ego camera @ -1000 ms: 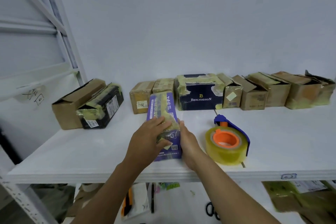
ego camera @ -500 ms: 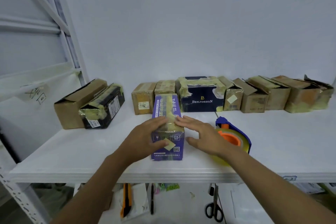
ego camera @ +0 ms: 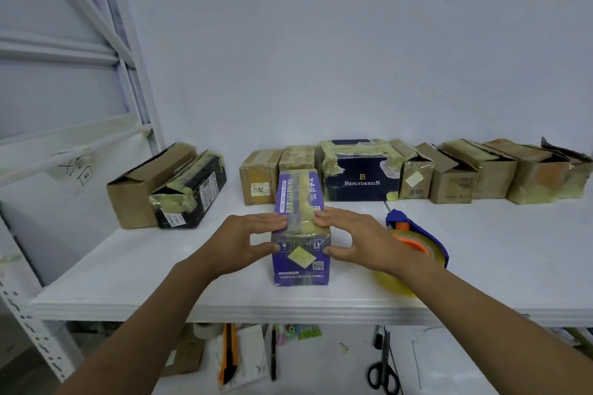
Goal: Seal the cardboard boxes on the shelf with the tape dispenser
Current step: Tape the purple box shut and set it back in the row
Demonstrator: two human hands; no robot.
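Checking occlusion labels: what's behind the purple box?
Two small brown taped boxes stand right behind the purple box, the navy Benlydesign box beside them. The purple box covers the right one's lower front; any gap cannot be seen.

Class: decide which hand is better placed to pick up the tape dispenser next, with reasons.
Probably right. The right hand sits beside the tape dispenser; the left hand is across the purple box.

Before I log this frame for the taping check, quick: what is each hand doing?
Left hand: holding the purple box, fingers on top, thumb on its front.
Right hand: holding the same box the same way.
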